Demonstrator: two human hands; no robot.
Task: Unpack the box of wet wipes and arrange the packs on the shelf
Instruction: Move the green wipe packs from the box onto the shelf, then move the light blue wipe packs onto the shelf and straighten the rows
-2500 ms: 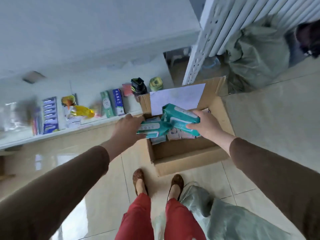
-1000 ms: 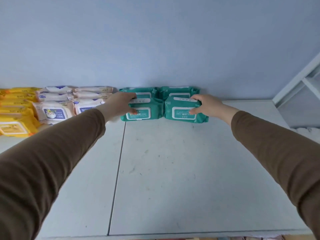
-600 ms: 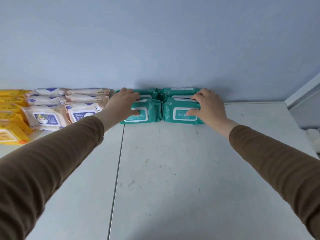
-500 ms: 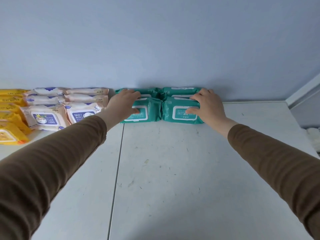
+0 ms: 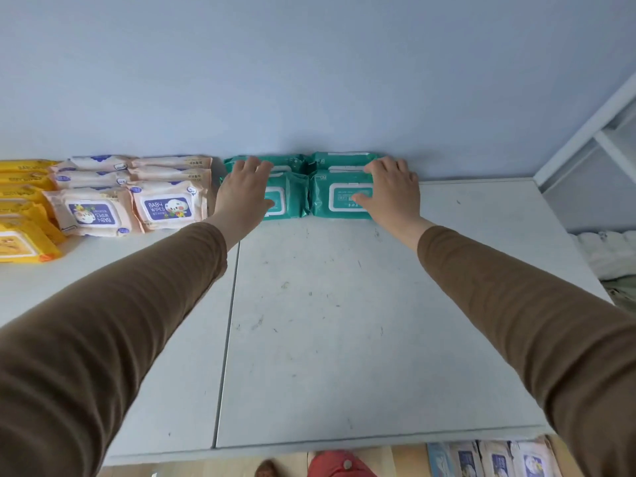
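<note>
Several teal wet wipe packs stand in two short rows against the blue wall at the back of the white shelf [image 5: 344,321]. My left hand [image 5: 246,191] lies flat on the front left teal pack [image 5: 289,197], fingers stretched toward the pack behind it. My right hand [image 5: 390,187] lies flat on the front right teal pack [image 5: 340,201], thumb on its white lid. The rear packs [image 5: 340,159] show only their top edges. The box is out of view.
Peach baby wipes packs [image 5: 165,206] sit directly left of the teal ones, and yellow packs [image 5: 20,215] lie further left. A white rack frame [image 5: 592,132] rises at the right. More wipe packs [image 5: 495,459] show on a lower level under the shelf's front edge.
I lifted teal packs from the cardboard box and set them at the back of the shelf. Over the last half second both hands stay pressed on the front packs, barely moving.
</note>
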